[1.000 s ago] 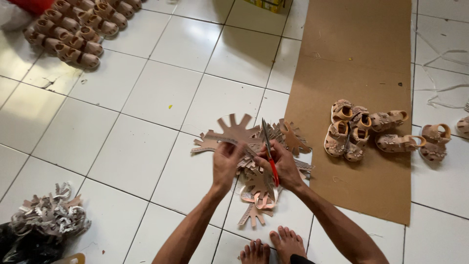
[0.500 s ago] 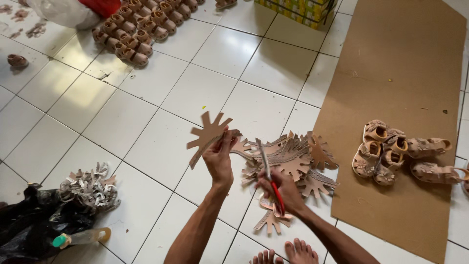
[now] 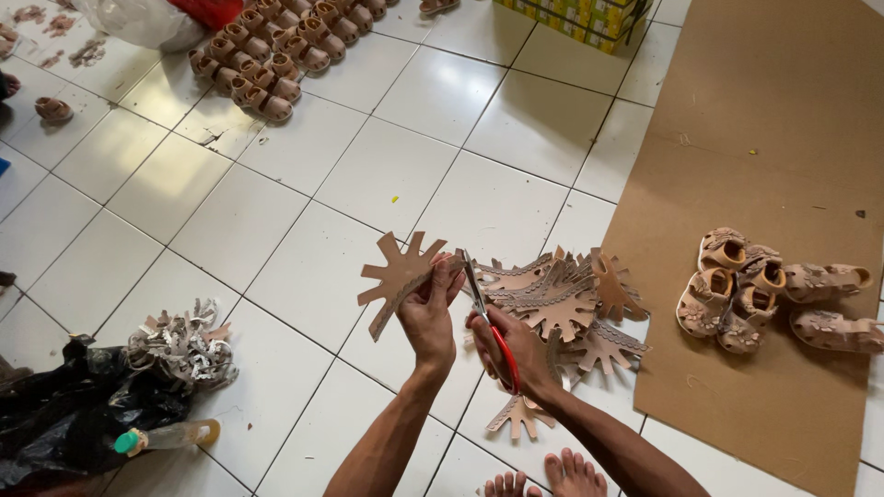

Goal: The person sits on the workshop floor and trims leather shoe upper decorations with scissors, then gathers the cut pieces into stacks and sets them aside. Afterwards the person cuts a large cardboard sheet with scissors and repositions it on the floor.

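The person's left hand (image 3: 429, 311) pinches a flat tan leather cut-out with radiating strap tabs (image 3: 398, 276) by its right edge, fingers curled over it and thumb underneath; the piece stands up off the white tiled floor (image 3: 276, 212), fanning out to the left of the hand and away from the person. The right hand (image 3: 516, 350) is closed round the red handles of a pair of scissors (image 3: 486, 322); the blades run up and away from that hand, their long axis nearly along the person's line of sight, tips ending just beside the left fingertips and the held edge of the cut-out. Whether the blades are parted or already on the leather cannot be told. So the cut-out lies left of the scissor tips, and the right hand is the one that carries the tool to it, while the left is the nearer hand and already grips it.

Just right of both hands lies a heap of similar tan strap cut-outs (image 3: 562, 304), touching the brown cardboard sheet (image 3: 764, 166); on that sheet sits a cluster of small beige sandals (image 3: 737, 294); a pile of pale trimmings (image 3: 184, 345) lies well apart to the left, beside a black plastic bag (image 3: 74, 414).
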Tool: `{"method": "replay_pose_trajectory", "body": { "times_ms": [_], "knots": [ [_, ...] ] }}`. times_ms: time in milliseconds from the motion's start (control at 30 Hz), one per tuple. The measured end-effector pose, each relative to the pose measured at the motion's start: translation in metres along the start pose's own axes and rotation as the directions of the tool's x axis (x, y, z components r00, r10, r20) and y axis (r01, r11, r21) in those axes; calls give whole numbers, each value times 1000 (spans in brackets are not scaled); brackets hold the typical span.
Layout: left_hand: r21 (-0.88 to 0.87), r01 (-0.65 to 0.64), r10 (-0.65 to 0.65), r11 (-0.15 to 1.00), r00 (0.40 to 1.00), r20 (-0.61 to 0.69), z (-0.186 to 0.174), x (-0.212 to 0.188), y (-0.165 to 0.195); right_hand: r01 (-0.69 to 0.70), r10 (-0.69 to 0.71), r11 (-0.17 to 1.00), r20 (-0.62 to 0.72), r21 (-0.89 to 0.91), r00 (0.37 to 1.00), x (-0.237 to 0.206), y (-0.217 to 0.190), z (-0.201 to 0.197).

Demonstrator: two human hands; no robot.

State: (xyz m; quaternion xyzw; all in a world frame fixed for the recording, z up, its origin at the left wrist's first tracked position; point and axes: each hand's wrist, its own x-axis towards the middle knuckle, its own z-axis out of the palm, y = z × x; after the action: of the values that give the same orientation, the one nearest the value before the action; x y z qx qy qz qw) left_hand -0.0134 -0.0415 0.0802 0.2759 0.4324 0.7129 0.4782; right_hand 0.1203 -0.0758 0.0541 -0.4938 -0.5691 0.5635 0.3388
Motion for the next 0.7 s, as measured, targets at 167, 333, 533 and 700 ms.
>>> {"method": "replay_pose_trajectory", "body": {
  "times_ms": [167,333,533,700],
  "knots": [
    [44,19,-19,999,1000,1,-9,2,-12,23,-20,997,-44,77,999,8,35,6],
    [541,-111,3,834,980,197,-45,24,-6,-87,94,979,35,-184,995,-12,89,0],
    [817,-119,-439,565,795,419,-80,37,5,-113,85,841,-78,-529,993,-115,174,-42],
    [837,-83,-678,541,546,493,-47,32,-26,-231,53,769,-301,-596,952,-191,228,-75]
  ]
}}
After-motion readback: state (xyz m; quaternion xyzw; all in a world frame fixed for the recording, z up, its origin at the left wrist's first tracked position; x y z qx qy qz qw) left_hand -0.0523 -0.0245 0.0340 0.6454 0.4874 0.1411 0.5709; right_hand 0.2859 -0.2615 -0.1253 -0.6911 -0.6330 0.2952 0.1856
